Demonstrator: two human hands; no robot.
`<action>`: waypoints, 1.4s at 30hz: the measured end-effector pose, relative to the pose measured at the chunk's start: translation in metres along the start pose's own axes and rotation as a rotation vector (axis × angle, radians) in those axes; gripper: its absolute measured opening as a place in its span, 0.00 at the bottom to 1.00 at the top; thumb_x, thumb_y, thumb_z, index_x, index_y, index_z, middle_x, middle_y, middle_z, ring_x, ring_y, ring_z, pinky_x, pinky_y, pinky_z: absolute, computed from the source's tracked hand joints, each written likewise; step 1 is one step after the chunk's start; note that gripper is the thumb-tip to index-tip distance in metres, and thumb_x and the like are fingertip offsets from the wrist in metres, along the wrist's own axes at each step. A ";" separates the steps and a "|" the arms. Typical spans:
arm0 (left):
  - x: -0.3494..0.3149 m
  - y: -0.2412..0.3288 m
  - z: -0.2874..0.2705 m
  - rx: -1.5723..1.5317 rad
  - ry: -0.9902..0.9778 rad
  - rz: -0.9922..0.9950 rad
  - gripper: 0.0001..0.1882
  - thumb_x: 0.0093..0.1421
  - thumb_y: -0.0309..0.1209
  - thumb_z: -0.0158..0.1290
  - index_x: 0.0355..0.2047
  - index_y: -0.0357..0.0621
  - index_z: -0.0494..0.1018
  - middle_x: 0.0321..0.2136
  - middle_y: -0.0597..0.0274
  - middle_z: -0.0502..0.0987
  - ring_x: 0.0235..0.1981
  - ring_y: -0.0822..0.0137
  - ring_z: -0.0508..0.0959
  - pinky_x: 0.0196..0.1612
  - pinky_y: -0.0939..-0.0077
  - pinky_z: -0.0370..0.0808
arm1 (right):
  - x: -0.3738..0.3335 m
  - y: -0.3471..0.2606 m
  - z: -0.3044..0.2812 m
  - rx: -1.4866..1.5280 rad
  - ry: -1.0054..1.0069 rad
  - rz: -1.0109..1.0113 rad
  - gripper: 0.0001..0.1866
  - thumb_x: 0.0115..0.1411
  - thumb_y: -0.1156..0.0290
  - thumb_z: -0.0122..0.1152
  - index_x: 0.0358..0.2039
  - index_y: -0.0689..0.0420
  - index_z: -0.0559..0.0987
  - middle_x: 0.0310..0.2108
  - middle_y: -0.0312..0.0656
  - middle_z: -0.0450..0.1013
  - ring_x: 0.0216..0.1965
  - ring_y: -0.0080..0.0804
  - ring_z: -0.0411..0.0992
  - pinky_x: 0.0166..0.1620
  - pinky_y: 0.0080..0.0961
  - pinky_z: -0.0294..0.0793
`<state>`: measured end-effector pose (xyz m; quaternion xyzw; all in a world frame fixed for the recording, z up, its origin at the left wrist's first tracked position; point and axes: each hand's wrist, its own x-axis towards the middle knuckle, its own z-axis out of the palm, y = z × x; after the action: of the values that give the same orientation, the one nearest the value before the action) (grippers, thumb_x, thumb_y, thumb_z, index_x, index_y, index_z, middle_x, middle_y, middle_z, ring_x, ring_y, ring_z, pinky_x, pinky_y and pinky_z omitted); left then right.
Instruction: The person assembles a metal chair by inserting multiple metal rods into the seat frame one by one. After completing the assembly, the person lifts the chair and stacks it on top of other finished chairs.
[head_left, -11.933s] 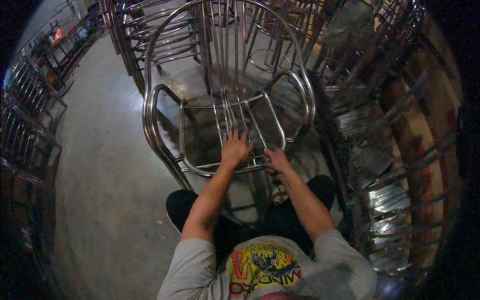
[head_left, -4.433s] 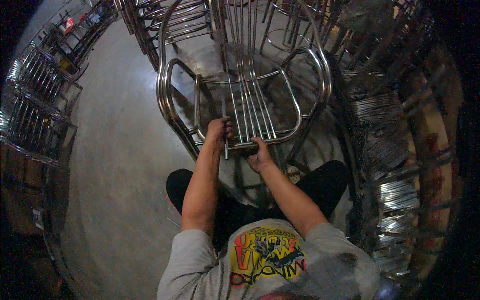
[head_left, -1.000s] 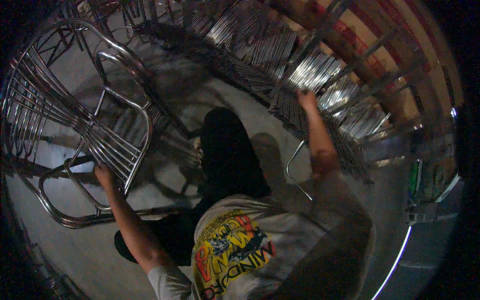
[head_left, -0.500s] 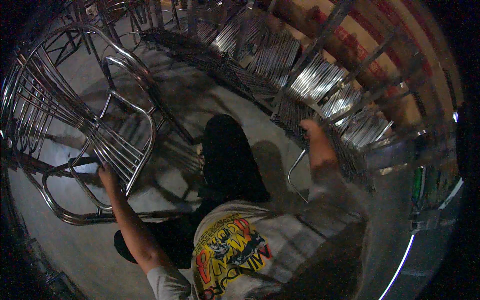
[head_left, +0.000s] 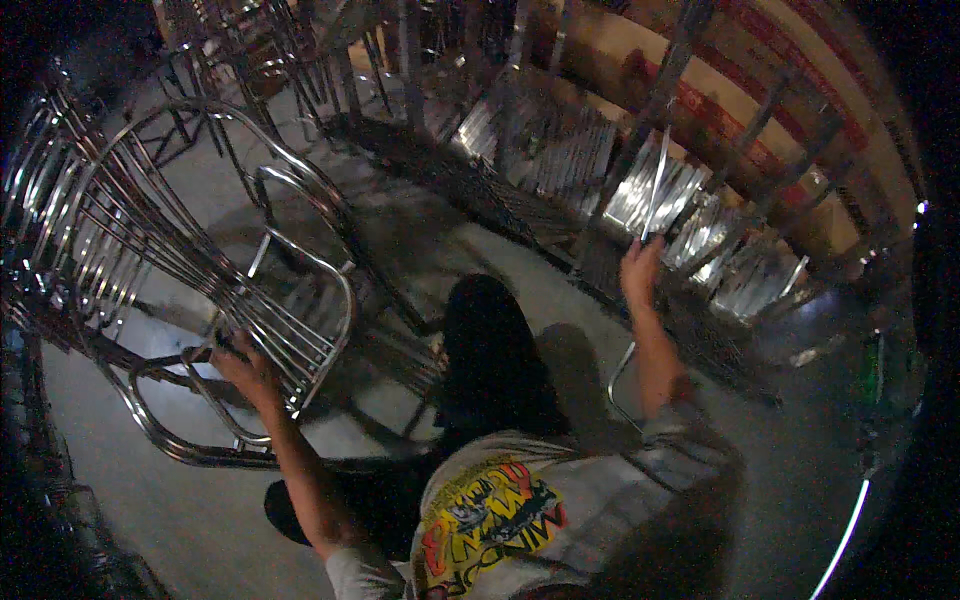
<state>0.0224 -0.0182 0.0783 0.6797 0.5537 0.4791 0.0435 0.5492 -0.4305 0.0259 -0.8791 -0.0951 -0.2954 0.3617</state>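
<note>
A shiny tubular metal chair frame (head_left: pixel 290 330), with curved backrest bars and looped arms, stands on my left. My left hand (head_left: pixel 250 375) is at the side of its seat bars, fingers apart; whether they touch the tubes is hard to make out. My right hand (head_left: pixel 642 268) is raised on the right, closed around the lower end of a thin, bright metal rod (head_left: pixel 657 185) that points up and away. Behind it, bundles of similar shiny metal pieces (head_left: pixel 655 195) lie in rows on a dark rack. My bent knee (head_left: pixel 495 340) is between the two hands.
Upright metal posts (head_left: pixel 640 120) rise before stacked brown and red boxes (head_left: pixel 740 130). More chair frames (head_left: pixel 50 190) crowd the far left, with dark metal frames at the back. A bent metal tube (head_left: pixel 618 385) is near my right forearm. The concrete floor (head_left: pixel 400 225) is dimly lit.
My right hand has lifted from the rack with a thin rod now in it. My left hand's fingers have spread beside the chair seat. The whole view has shifted somewhat.
</note>
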 end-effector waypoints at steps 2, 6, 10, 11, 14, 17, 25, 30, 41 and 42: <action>0.000 0.064 -0.036 -0.290 0.035 0.238 0.25 0.64 0.40 0.48 0.53 0.30 0.63 0.47 0.39 0.67 0.50 0.46 0.66 0.56 0.53 0.59 | 0.018 -0.030 -0.018 -0.011 0.117 -0.074 0.25 0.64 0.64 0.51 0.55 0.68 0.60 0.41 0.61 0.70 0.47 0.55 0.69 0.50 0.43 0.67; -0.011 0.163 -0.125 -0.160 0.262 0.553 0.27 0.61 0.42 0.53 0.53 0.35 0.63 0.47 0.43 0.66 0.51 0.48 0.67 0.57 0.54 0.60 | 0.045 -0.091 -0.061 0.200 0.092 -0.236 0.20 0.62 0.65 0.53 0.50 0.64 0.66 0.41 0.59 0.73 0.40 0.61 0.72 0.42 0.45 0.71; -0.015 0.222 -0.192 -0.277 0.431 0.851 0.30 0.55 0.42 0.60 0.52 0.40 0.65 0.49 0.49 0.67 0.54 0.52 0.67 0.58 0.59 0.64 | 0.076 -0.169 -0.080 0.238 0.107 -0.610 0.20 0.58 0.70 0.57 0.50 0.57 0.69 0.43 0.54 0.74 0.43 0.56 0.72 0.45 0.43 0.72; -0.011 0.232 -0.204 -0.322 0.463 0.954 0.30 0.53 0.41 0.62 0.52 0.41 0.66 0.49 0.51 0.67 0.55 0.55 0.67 0.58 0.63 0.66 | 0.087 -0.190 -0.083 0.279 0.147 -0.761 0.19 0.58 0.71 0.56 0.50 0.55 0.69 0.42 0.52 0.74 0.44 0.55 0.72 0.45 0.41 0.72; -0.001 0.244 -0.233 0.020 0.411 0.908 0.38 0.53 0.48 0.61 0.58 0.42 0.59 0.52 0.45 0.62 0.56 0.38 0.63 0.59 0.46 0.59 | 0.104 -0.247 -0.098 0.292 0.300 -1.092 0.20 0.55 0.74 0.59 0.49 0.53 0.71 0.40 0.47 0.74 0.44 0.50 0.71 0.45 0.39 0.72; 0.011 0.235 -0.225 0.155 0.312 0.562 0.41 0.51 0.44 0.63 0.61 0.45 0.57 0.56 0.44 0.59 0.58 0.36 0.60 0.59 0.45 0.59 | 0.105 -0.297 -0.125 0.311 0.433 -1.396 0.22 0.51 0.76 0.62 0.47 0.51 0.71 0.40 0.43 0.73 0.42 0.47 0.71 0.46 0.39 0.71; 0.038 0.177 -0.174 -0.449 0.116 0.294 0.12 0.56 0.25 0.54 0.42 0.39 0.70 0.28 0.50 0.76 0.29 0.59 0.77 0.35 0.69 0.72 | 0.073 -0.363 -0.152 0.851 -0.003 -1.041 0.23 0.56 0.69 0.62 0.52 0.54 0.70 0.46 0.49 0.71 0.51 0.47 0.67 0.56 0.40 0.64; 0.107 0.185 -0.201 -0.797 0.218 0.083 0.10 0.64 0.36 0.52 0.32 0.43 0.73 0.16 0.72 0.66 0.15 0.79 0.64 0.17 0.80 0.60 | -0.057 -0.362 -0.120 0.815 -0.672 -0.948 0.33 0.60 0.65 0.56 0.63 0.59 0.58 0.56 0.57 0.63 0.61 0.50 0.59 0.62 0.40 0.55; 0.062 0.059 -0.012 -0.671 -0.373 -0.329 0.29 0.62 0.55 0.46 0.51 0.44 0.68 0.37 0.53 0.77 0.36 0.61 0.78 0.39 0.66 0.75 | -0.223 -0.314 -0.070 0.778 -2.013 0.210 0.21 0.66 0.60 0.50 0.57 0.51 0.63 0.26 0.35 0.64 0.23 0.22 0.62 0.25 0.24 0.64; 0.040 0.046 0.004 -0.432 -0.505 -0.162 0.32 0.62 0.58 0.44 0.57 0.50 0.63 0.49 0.50 0.69 0.49 0.57 0.70 0.51 0.60 0.66 | -0.223 -0.313 -0.061 0.802 -1.954 0.303 0.21 0.66 0.60 0.50 0.57 0.50 0.63 0.24 0.34 0.63 0.20 0.21 0.60 0.22 0.22 0.61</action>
<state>0.0543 -0.0019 0.1277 0.7057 0.4634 0.3968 0.3604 0.2226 -0.2373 0.1106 -0.5541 -0.3238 0.6386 0.4246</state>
